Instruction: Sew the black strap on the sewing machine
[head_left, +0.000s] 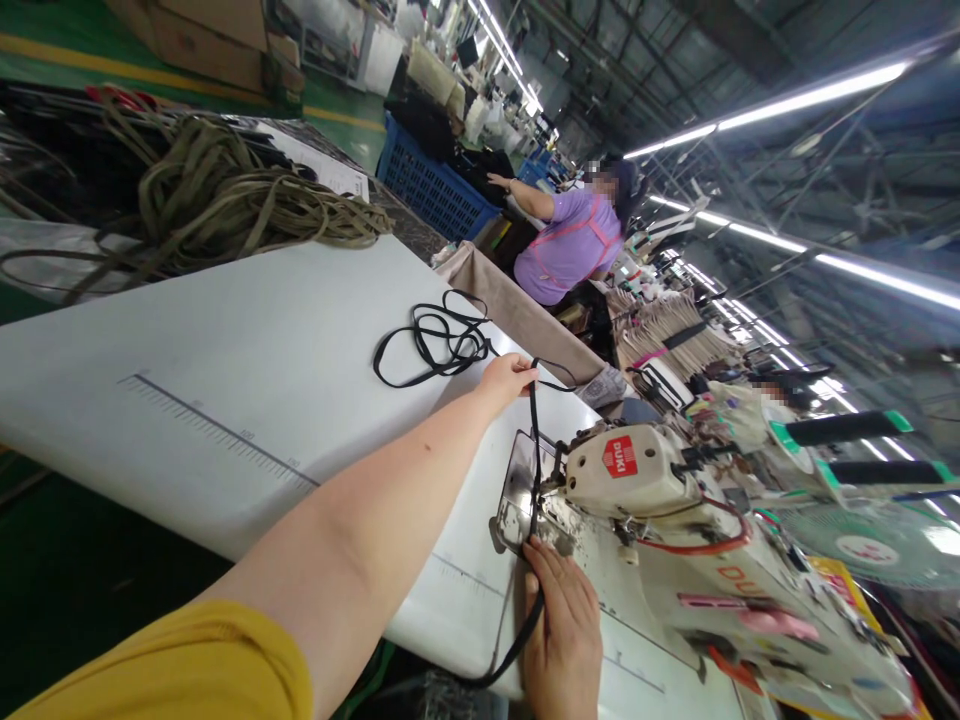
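A narrow black strap (535, 430) runs across the metal plate of a sewing machine (622, 465), passing below its needle and presser foot. Beyond the machine head, my left hand (511, 382) is closed in a pinch on the strap. Nearer to me, my right hand (562, 620) lies on the table with its fingers together, and the strap passes under its fingertips and between thumb and forefinger. From there the strap hangs over the table's front edge. Past my left hand, more black strap (442, 345) rests in loose loops on the white tabletop.
A heap of olive straps (225, 190) lies at the table's far left end. Printed ruler marks (225, 425) run along the white table (300, 320). Behind it stand a blue crate (431, 180) and a person in a purple shirt (574, 245). Thread cones (847, 428) stand at right.
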